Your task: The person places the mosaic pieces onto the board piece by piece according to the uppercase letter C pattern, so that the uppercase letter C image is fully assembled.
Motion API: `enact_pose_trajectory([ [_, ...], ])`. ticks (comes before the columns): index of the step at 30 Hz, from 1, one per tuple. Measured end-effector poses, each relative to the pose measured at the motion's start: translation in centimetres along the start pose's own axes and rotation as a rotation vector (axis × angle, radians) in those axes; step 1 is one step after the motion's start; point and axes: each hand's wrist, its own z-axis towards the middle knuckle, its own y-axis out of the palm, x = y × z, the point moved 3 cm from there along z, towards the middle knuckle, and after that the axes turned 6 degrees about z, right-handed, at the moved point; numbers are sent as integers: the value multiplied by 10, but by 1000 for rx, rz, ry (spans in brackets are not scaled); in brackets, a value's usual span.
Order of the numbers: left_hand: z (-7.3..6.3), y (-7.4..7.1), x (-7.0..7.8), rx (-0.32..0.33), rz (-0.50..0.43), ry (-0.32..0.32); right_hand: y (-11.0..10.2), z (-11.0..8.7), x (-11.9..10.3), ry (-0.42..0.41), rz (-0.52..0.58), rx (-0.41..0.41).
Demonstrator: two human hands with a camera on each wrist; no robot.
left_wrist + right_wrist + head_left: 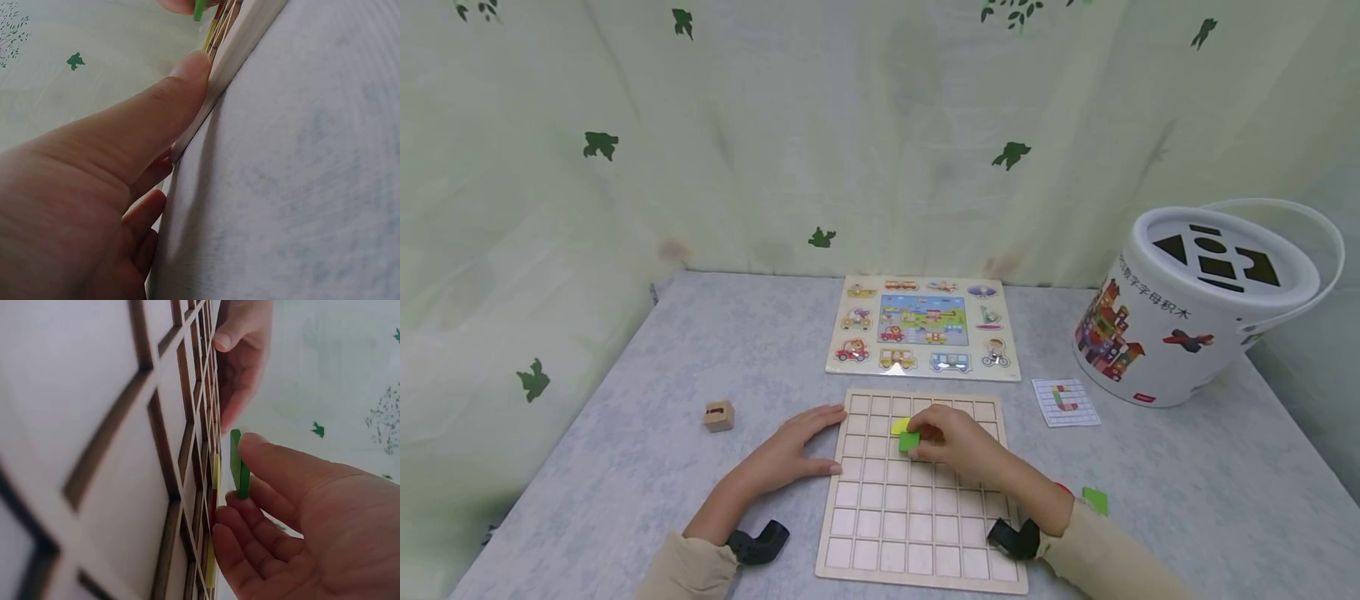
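Between thumb and fingers my right hand (958, 446) pinches a green square tile (909, 442), held just over the wooden grid board (921, 562). In the right wrist view the green tile (240, 465) stands edge-on, a small gap from the board. A yellow piece (899, 426) lies in the grid beside the tile, partly covered by the right fingers. The right wrist view also catches a thin red piece (213, 509) in the board. My left hand (790, 450) rests at the board's left edge, its thumb (181, 78) against the rim and its fingers extended.
Behind the board lies a picture puzzle (925, 358). A pattern card (1066, 403) and a white bucket (1157, 358) with a slotted lid stand at right. A green tile (1095, 501) and a red piece (1063, 487) lie by the right forearm; a wooden cube (718, 416) sits left.
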Motion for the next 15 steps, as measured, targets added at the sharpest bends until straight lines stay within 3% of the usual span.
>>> enact_pose_trajectory([
  [8,-1,0,0,-13,-6,-10,6,2,2,-59,-116,-58],
  [15,0,0,0,-13,-8,-13,7,2,2,-56,-130,-62],
])
